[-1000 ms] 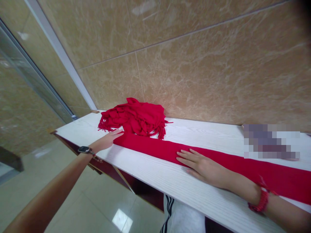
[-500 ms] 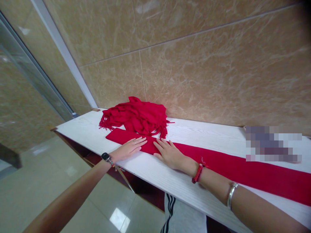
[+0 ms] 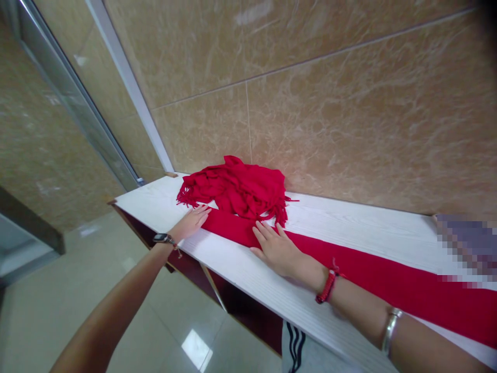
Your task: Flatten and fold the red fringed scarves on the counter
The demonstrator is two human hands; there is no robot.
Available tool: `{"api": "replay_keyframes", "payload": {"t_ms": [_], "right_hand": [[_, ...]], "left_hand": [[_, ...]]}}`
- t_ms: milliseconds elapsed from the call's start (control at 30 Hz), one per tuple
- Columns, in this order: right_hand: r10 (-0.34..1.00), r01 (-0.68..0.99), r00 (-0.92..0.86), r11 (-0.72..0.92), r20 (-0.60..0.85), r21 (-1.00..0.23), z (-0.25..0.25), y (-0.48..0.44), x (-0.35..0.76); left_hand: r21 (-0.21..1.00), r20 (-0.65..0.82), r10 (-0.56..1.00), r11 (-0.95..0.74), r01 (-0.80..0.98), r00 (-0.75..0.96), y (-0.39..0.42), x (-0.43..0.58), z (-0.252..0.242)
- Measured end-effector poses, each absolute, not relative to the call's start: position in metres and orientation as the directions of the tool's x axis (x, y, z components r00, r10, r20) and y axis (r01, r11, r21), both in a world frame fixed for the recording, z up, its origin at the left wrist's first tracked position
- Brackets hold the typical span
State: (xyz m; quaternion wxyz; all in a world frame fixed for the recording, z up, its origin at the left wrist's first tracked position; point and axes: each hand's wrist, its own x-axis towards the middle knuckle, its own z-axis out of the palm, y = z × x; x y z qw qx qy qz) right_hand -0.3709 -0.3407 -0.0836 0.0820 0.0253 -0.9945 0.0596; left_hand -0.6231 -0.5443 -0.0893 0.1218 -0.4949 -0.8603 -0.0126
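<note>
A long red scarf [image 3: 368, 267], folded into a flat strip, runs along the white tabletop and out of view at the right. At its far left end lies my left hand [image 3: 192, 220], palm down with the fingers stretched out over the cloth. My right hand [image 3: 277, 248] rests flat on the strip further right, fingers spread. Neither hand grips the fabric. Just behind the strip, against the wall, sits a crumpled heap of red fringed scarf cloth [image 3: 236, 186].
The narrow white table [image 3: 349, 212] stands against a tan marble-tiled wall [image 3: 349, 119], with dark open compartments [image 3: 252, 316] below. A blurred-out object [image 3: 466, 241] lies at the back right. Grey striped cloth [image 3: 310, 347] shows under the front edge. Shiny floor tiles [image 3: 155, 311] lie left.
My left hand has slid left along the scarf to its end, apart from my right hand. The right hand stays at about the same place on the strip. The view has shifted left.
</note>
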Motion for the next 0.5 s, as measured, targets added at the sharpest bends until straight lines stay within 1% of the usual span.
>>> {"api": "replay_keyframes", "payload": {"t_ms": [100, 233, 300, 400, 500], "right_hand": [[-0.021, -0.051, -0.984, 0.984, 0.176, -0.171, -0.079, -0.362, -0.4], [0.033, -0.006, -0.985, 0.974, 0.167, -0.227, -0.089, -0.376, -0.43], [0.023, -0.013, -0.987, 0.976, 0.159, -0.217, -0.095, -0.375, -0.434], [-0.013, -0.041, -0.986, 0.986, 0.168, -0.164, -0.1, -0.367, -0.428], [-0.01, -0.031, -0.987, 0.991, 0.159, -0.129, -0.102, -0.353, -0.41]], "left_hand": [[-0.101, 0.243, 0.859, 0.484, 0.869, -0.45, -0.524, -0.618, -0.093], [-0.106, 0.237, 0.843, 0.516, 0.85, -0.482, -0.513, -0.625, -0.111], [-0.108, 0.236, 0.832, 0.537, 0.837, -0.503, -0.515, -0.63, -0.119], [-0.106, 0.239, 0.824, 0.547, 0.83, -0.513, -0.517, -0.635, -0.125], [-0.101, 0.239, 0.826, 0.544, 0.833, -0.511, -0.517, -0.635, -0.124]]}}
